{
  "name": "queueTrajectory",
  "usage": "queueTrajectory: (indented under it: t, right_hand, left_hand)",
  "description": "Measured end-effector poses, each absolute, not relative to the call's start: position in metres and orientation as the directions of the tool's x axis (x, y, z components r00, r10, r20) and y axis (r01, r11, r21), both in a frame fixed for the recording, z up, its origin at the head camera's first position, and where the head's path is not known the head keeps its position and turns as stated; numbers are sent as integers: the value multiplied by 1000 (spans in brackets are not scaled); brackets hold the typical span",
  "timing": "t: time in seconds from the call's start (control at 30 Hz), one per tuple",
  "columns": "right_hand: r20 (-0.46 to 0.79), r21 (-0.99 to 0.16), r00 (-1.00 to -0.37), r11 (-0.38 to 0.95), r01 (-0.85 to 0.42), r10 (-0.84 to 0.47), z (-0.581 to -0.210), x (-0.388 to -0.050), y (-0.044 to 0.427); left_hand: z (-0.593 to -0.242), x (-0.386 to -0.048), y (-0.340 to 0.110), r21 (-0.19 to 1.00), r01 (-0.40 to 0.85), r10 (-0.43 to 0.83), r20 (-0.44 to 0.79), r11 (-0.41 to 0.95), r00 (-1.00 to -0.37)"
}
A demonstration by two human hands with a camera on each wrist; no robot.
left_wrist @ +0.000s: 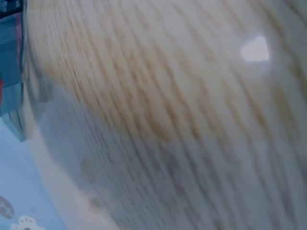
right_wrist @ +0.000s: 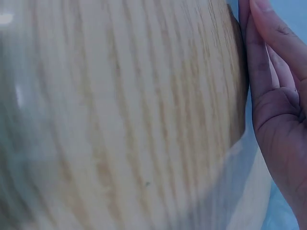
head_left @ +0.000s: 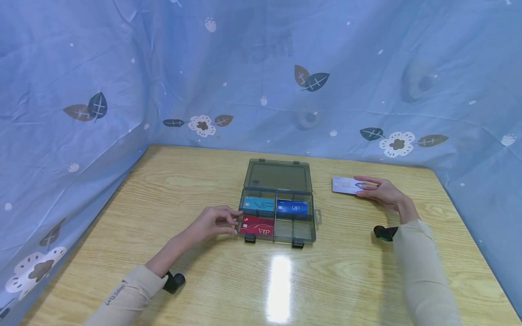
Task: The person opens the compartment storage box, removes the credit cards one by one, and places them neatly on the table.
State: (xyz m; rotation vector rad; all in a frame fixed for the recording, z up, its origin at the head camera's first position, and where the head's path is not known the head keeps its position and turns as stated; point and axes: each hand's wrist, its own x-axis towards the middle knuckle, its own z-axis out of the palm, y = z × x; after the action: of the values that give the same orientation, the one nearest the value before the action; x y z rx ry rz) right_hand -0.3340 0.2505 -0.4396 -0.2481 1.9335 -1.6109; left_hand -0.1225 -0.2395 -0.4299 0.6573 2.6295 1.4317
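Note:
A compartmented plastic box [head_left: 294, 232], grey and see-through, stands on the table with its lid [head_left: 279, 176] folded back. Inside lie a light blue card [head_left: 258, 204] at back left, a dark blue card [head_left: 292, 207] at back right and a red VIP card [head_left: 256, 225] at front left. At the box's left edge, my left hand [head_left: 214, 221] holds the rim with bent fingers and thumb. My right hand [head_left: 383, 192] pinches a white VIP card [head_left: 344, 184] by its long edges, to the right of the lid. That card's right end is partly hidden by the fingers.
Two dark latches [head_left: 298, 243] are on the box's front side. The wood-grained table [head_left: 195, 176] meets a blue patterned cloth [head_left: 261, 59] at the back and sides. A bright reflection lies in front of the box.

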Motion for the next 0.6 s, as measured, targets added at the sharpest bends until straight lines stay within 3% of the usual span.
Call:
queueTrajectory:
  t: [0.27,0.37,0.6]
  right_hand:
    - [-276,-857,-817,514,-29,-506,-430,-339,242]
    - [-247,-830,-818,549,-98,-519,-426,-339,237]
    - [-213,-837,-834,535,-113,-508,-428,-339,231]
  left_hand:
    - [-431,-123,-239,795,371,412,169,479,-895]
    - [-430,-122,-239,797,378,412,179,472,-893]
    - [-428,-121,-238,818,344,400,154,462,-903]
